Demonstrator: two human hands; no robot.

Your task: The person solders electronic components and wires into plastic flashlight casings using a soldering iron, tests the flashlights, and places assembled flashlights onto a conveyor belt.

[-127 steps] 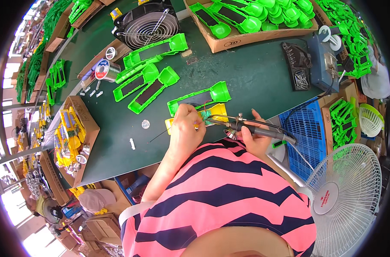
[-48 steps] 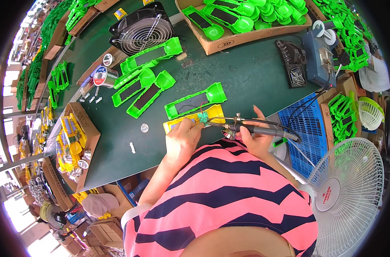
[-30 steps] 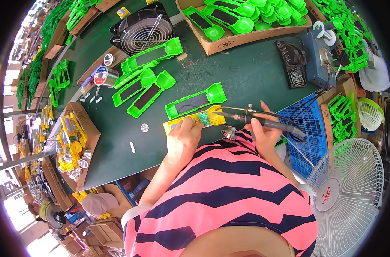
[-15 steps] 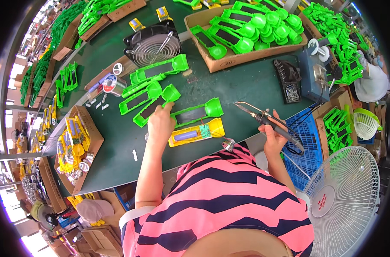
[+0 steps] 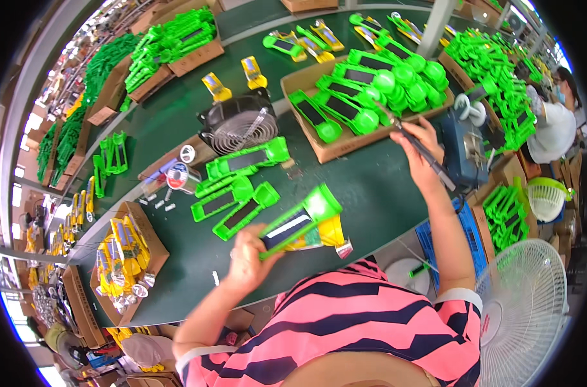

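Observation:
My left hand (image 5: 247, 259) grips one end of a green plastic housing (image 5: 297, 222) with a dark panel set in its face. It is tilted above the bench and partly covers a yellow plastic housing (image 5: 332, 233). In my right hand (image 5: 424, 151) is a soldering iron (image 5: 429, 160), its tip pointing up and left in front of the box of green parts. Left of the held piece, several more green housings (image 5: 246, 216) lie on the green bench top. A small silver lamp cup (image 5: 344, 249) shows at the yellow housing's lower right end.
A cardboard box (image 5: 345, 149) heaped with green housings stands at the back. Behind the loose housings is a black fan (image 5: 238, 122). Solder spools (image 5: 180, 177) sit at left, near a box of yellow assemblies (image 5: 153, 248). A blue soldering station (image 5: 462, 151) stands right; a white floor fan (image 5: 526, 309) is beside me.
My left hand has lifted a green housing off the bench and tilted it over the yellow one. My right hand has carried the soldering iron up and away, toward the box.

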